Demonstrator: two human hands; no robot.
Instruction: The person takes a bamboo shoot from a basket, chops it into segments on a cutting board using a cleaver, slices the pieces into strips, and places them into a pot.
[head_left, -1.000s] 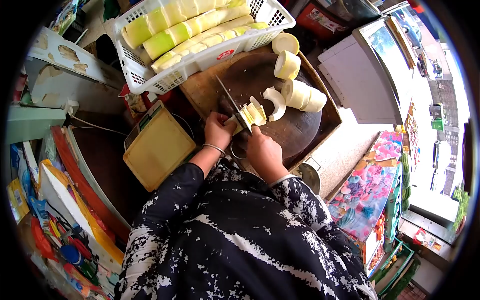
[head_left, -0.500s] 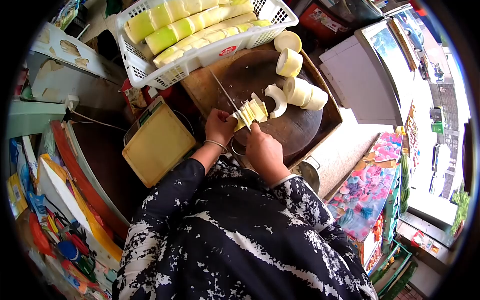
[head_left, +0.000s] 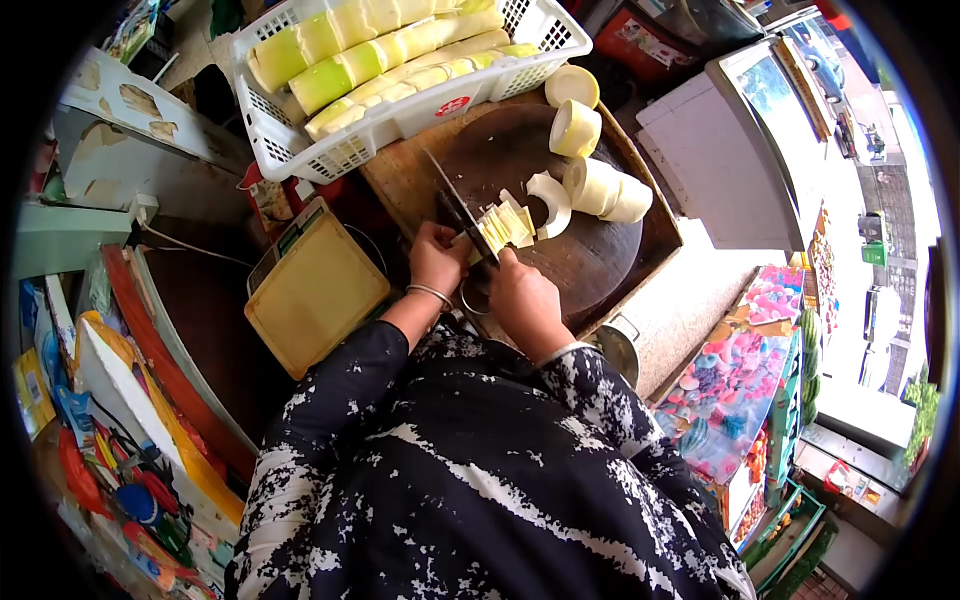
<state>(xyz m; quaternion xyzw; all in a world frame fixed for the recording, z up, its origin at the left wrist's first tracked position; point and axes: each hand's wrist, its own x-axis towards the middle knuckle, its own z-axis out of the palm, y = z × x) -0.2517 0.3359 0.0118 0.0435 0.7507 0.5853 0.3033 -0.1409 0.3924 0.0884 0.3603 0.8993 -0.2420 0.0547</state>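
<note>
My right hand [head_left: 525, 298] is wrapped round the handle of a cleaver [head_left: 461, 213], whose blade points away and to the left over a round dark chopping board [head_left: 600, 255]. Against the blade's right side lie thin pale slices of bamboo shoot [head_left: 508, 226]. My left hand [head_left: 437, 258], with a bangle on the wrist, has its fingers bent around a bamboo shoot piece left of the blade; most of that piece is hidden. A curved half-ring of shoot [head_left: 555, 205] rests right of the slices. Thick cut rounds [head_left: 592, 185] sit farther right on the board.
A white plastic basket [head_left: 410, 125] of long peeled bamboo shoots [head_left: 375, 60] stands beyond the board. To the left is a scale with a yellowish tray [head_left: 318, 292]. A metal pot [head_left: 620, 345] is at the right, near a flower-printed cover [head_left: 725, 385].
The cleaver blade has tilted, showing its dark flat side, and shifted slightly left of the slices. Both hands keep nearly the same places.
</note>
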